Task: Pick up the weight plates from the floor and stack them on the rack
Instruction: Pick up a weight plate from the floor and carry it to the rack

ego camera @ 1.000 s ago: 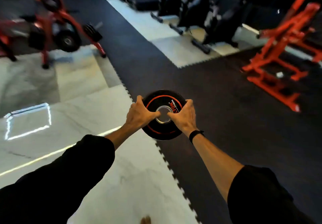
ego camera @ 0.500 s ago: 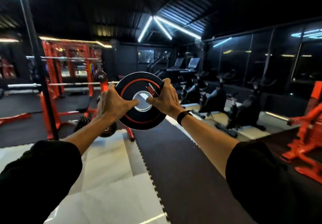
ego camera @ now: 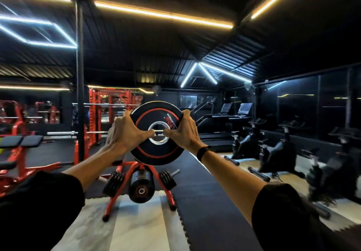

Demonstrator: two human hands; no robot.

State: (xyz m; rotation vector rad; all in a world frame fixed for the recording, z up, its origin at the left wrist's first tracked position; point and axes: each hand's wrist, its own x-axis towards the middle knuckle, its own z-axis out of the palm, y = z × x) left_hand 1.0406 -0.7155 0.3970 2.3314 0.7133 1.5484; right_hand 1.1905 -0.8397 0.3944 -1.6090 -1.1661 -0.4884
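Observation:
A black weight plate [ego camera: 158, 153] with a red ring and a steel centre hole is held upright in front of me at arm's length. My left hand [ego camera: 125, 131] grips its left edge, thumb at the centre hole. My right hand [ego camera: 183, 131] grips the right edge the same way, a black band on the wrist. Below the plate stands the red plate rack [ego camera: 111, 202] on the floor. A stack of black plates [ego camera: 141, 185] sits on its middle peg, with smaller plates [ego camera: 114, 182] on the side pegs.
A black pillar [ego camera: 80, 94] rises left of the rack. Red benches [ego camera: 19, 153] and squat racks [ego camera: 109, 102] fill the left and back. Exercise bikes [ego camera: 277, 153] and treadmills [ego camera: 224, 118] line the right. Dark mat flooring [ego camera: 197, 202] runs ahead between pale tiles.
The view has lifted from the floor to the room. Both hands have carried the plate up and forward, and the red rack now stands straight ahead beneath it.

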